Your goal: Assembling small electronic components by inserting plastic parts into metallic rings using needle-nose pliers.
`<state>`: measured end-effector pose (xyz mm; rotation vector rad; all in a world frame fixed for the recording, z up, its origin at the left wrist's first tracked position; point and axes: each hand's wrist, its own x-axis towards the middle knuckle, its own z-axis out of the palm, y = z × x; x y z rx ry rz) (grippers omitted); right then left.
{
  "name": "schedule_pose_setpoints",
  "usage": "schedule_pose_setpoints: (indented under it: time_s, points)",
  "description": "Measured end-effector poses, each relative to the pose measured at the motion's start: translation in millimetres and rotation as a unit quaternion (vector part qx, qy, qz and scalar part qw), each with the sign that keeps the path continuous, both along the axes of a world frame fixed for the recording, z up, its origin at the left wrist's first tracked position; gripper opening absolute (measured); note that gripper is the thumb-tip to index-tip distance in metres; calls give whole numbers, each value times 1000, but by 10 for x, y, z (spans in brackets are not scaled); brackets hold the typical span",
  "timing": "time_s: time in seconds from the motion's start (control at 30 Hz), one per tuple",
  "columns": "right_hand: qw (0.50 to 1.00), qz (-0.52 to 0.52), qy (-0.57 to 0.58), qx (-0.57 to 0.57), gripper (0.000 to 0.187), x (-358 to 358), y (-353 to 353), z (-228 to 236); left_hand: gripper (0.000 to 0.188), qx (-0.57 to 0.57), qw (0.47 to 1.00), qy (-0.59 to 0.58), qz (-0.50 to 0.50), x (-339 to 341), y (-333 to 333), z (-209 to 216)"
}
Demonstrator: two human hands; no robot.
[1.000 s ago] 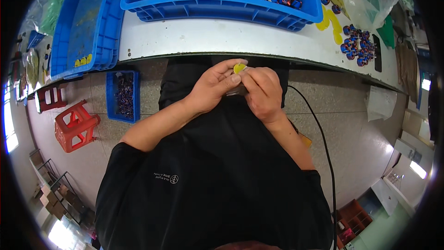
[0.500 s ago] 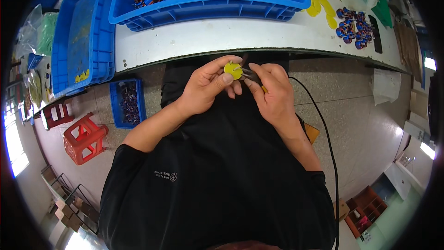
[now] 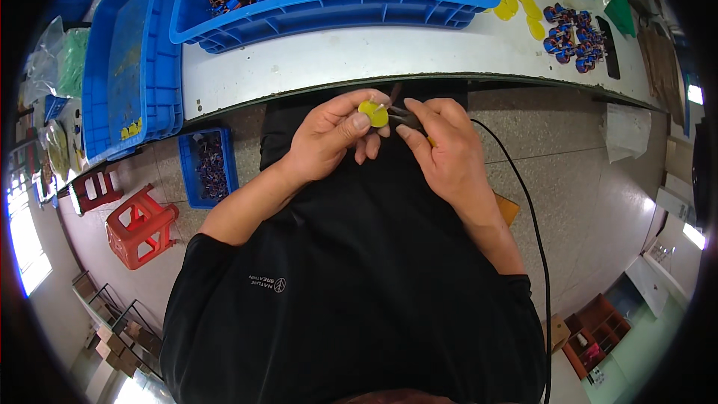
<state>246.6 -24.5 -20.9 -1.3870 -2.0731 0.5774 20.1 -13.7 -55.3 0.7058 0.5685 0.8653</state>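
Note:
My left hand (image 3: 326, 137) pinches a small round yellow disc (image 3: 378, 117) between thumb and fingers. Thin metal leads stick up from the disc's face; anything beneath it is hidden by my fingers. In my right hand (image 3: 452, 148) is a pair of pliers (image 3: 405, 118), dark at the jaws, with a bit of yellow handle showing under the thumb. The jaws point left at the disc, a small gap away from it. Both hands are over my lap, just below the table's front edge.
A blue crate (image 3: 329, 15) full of wire-wound ring coils stands on the white table (image 3: 299, 67). Yellow discs (image 3: 529, 4) and a cluster of coils (image 3: 574, 39) lie at the right. Another blue crate (image 3: 134, 52) is at left; a blue bin (image 3: 209, 168) and red stool (image 3: 142, 227) stand below.
The pliers have drawn back slightly to the right, widening the gap to the disc. My left hand has shifted a little left, still holding the disc.

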Motion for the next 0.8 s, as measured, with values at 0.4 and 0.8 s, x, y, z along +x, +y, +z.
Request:
schedule_pose_setpoints:
  time_s: [0.4,0.8]
  points:
    - [998,-29,-48,18,23,-115,-97,132,46,287,931,210,84,86,-112,-117]
    - [998,-24,-43,46,23,-38,-114,-17,41,171,974,131,77,104,-146,-94]
